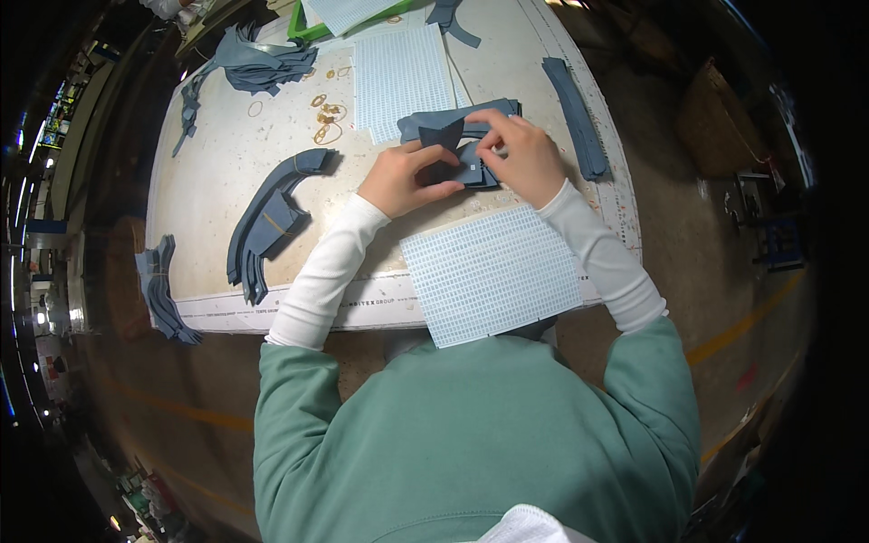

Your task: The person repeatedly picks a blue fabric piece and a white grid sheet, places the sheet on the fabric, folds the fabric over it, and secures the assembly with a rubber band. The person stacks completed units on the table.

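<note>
Blue-grey cut fabric pieces [470, 168] lie stacked under my hands at the middle of the table, with a small white sticker on the top one. My left hand [409, 179] is closed on the near left side of this stack, and a dark fabric flap [442, 136] stands up beside its fingers. Over the stack's right side, my right hand [527, 156] has its index finger stretched toward the flap's tip. Its thumb and another finger are pinched; whatever is between them is too small to see. A curved fabric bundle [430, 121] lies just behind.
A sheet of small printed stickers [493, 271] overhangs the table's near edge. More sheets [398, 77] and a green tray [303, 27] lie at the back. Rubber bands [328, 113] are scattered left of them. Fabric bundles [272, 226] lie left, and a long strip bundle [576, 118] right.
</note>
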The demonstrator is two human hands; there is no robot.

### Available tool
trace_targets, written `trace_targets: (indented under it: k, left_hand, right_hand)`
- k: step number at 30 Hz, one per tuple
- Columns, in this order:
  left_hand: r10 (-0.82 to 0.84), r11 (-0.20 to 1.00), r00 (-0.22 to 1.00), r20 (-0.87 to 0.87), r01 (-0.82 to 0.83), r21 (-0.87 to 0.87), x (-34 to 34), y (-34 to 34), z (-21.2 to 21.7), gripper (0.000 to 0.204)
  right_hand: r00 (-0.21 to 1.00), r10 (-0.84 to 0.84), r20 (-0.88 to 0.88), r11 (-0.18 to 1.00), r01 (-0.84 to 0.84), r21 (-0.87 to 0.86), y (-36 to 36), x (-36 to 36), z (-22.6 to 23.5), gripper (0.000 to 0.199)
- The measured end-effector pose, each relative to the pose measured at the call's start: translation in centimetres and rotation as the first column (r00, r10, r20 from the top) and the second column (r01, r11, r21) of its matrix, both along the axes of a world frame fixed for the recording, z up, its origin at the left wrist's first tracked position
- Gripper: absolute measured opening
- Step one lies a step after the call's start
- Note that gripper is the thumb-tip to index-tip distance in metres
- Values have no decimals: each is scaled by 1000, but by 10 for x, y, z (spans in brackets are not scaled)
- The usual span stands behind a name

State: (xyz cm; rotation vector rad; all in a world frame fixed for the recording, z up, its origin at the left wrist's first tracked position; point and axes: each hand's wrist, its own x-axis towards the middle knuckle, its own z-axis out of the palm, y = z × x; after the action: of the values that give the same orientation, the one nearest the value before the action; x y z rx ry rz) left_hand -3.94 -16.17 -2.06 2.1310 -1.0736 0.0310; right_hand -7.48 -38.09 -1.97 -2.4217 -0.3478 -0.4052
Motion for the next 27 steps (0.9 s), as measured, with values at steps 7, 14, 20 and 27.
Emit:
trace_targets:
  k: [7,14,20,27]
  left_hand:
    - [32,999,999,-8,-32,-23,-2,-3,4,30]
    - [6,999,998,56,-8,36,-3,-2,-1,37]
    - [-13,1000,1000,-12,13,14,-1,1,2,30]
    - [75,997,997,-2,-76,-34,-5,-4,0,26]
  right_hand:
    - [959,249,-136,926,-194,324,-9,0,-1,47]
    - [988,157,0,988,-157,14,-1,-3,-10,47]
    - [997,70,10,965,-71,252,-11,4,-8,49]
    - [980,182,-82,936,-147,319,-3,0,-7,49]
